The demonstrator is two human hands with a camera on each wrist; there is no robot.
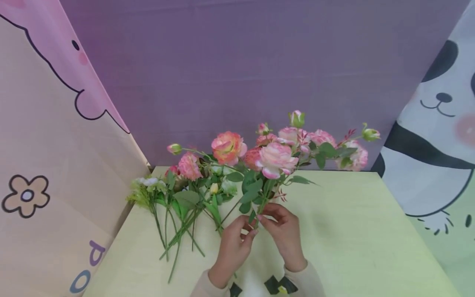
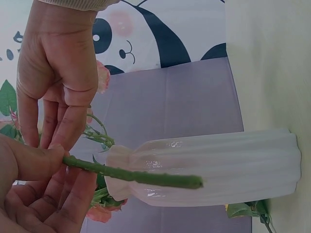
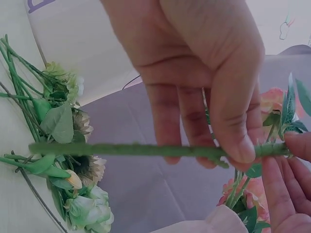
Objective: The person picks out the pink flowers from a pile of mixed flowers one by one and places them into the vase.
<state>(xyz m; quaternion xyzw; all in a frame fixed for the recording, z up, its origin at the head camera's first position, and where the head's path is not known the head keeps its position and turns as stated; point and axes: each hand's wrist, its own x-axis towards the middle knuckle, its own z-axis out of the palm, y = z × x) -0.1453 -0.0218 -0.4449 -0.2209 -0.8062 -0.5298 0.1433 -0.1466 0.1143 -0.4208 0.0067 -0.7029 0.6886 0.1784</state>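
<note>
Both hands pinch one green flower stem [image 2: 146,177] between thumb and fingers, with its cut end pointing down. My left hand [image 1: 234,240] holds it just below my right hand [image 1: 285,232]. Pink artificial roses [image 1: 276,159] with leaves rise above the hands; which blooms belong to the held stem is hard to tell. Upright behind the stem, in the left wrist view, stands a white ribbed vase [image 2: 223,167], with pink flowers [image 2: 99,213] at its mouth. In the right wrist view only the vase's pale rim [image 3: 216,223] shows at the bottom.
Several loose flower stems lie on the left of the pale table [image 1: 371,235], among them white-green blooms [image 3: 90,211] and a yellow bud [image 1: 214,188]. A purple backdrop [image 1: 259,62] stands behind, and printed side panels flank the table, the right one with a panda [image 1: 426,181].
</note>
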